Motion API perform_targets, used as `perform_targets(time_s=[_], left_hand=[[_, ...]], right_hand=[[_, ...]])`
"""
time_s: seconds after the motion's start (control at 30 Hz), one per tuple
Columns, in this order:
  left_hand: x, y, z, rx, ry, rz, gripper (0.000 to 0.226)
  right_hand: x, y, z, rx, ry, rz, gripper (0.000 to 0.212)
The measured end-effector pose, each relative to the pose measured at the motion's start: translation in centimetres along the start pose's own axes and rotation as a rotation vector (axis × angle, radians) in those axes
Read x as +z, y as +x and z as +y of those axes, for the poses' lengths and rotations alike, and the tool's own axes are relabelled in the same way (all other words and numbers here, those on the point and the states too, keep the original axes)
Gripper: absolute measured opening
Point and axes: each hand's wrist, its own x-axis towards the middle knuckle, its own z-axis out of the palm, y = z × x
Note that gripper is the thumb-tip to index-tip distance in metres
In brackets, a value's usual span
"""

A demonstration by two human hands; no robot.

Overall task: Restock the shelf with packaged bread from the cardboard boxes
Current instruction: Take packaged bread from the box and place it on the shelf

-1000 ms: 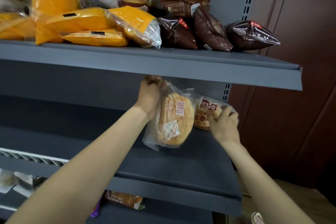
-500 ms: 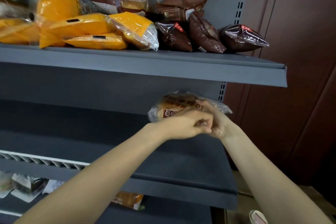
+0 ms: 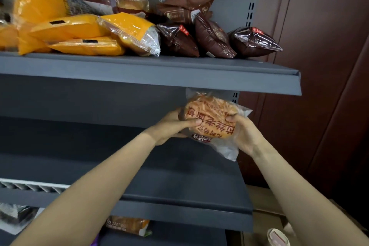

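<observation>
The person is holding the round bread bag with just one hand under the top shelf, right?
Not quite. The head view shows both hands on the round bread bag: the left hand grips one side, the right hand the other. It is under the top shelf.

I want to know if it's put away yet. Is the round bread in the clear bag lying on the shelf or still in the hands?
Still in the hands. The left hand and right hand grip the round bread in its clear plastic bag above the dark grey middle shelf.

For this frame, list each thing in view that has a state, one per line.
Round bread pack: sealed, held above the middle shelf.
Left hand: grips the pack's left edge.
Right hand: grips the pack's right edge.
Middle shelf: bare under the hands.
Top shelf: stocked with yellow packs and brown packs.
</observation>
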Motion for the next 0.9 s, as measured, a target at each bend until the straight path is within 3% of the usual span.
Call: perform_targets(time_s=[0.07,0.2,0.3,0.4,0.47,0.53,0.67,0.77,0.83,0.9], left_hand=[[-0.1,0.3,0.4,0.056,-0.068,0.039,0.057],[-1.7,1.3,2.1,0.16,0.013,0.123,0.057],[-0.9,2.3,3.2,0.211,0.067,0.153,0.08],[1.0,2.7,3.7,0.163,0.096,0.211,0.094],[1.5,2.5,3.6,0.077,0.217,0.098,0.101],[1.6,2.0,3.4,0.067,0.368,-0.01,0.094],[2.5,2.0,3.7,0.226,0.721,0.115,0.089],[3.6,2.9,4.2,0.371,1.057,0.172,0.079],[4.6,3.6,4.3,0.429,1.232,0.146,0.074],[5.6,4.4,4.0,0.465,1.399,0.148,0.074]], right_hand=[[-0.8,-0.2,-0.7,-0.006,-0.184,-0.015,0.055],[-2.0,-1.1,-2.6,0.244,-0.446,-0.105,0.09],[-0.2,-0.7,-1.4,0.184,-0.557,0.023,0.079],[1.5,-0.1,1.3,0.032,-0.258,0.106,0.062],[1.7,-0.1,2.5,-0.006,-0.064,0.113,0.061],[1.4,-0.8,3.3,0.007,-0.039,0.098,0.066],[0.7,-1.7,2.4,-0.077,-0.19,0.24,0.107],[-0.5,-1.7,0.1,-0.194,-0.473,0.377,0.115],[-1.2,-1.3,-0.5,-0.207,-0.761,0.306,0.105],[-1.5,-0.9,-0.4,-0.166,-0.859,0.268,0.096]])
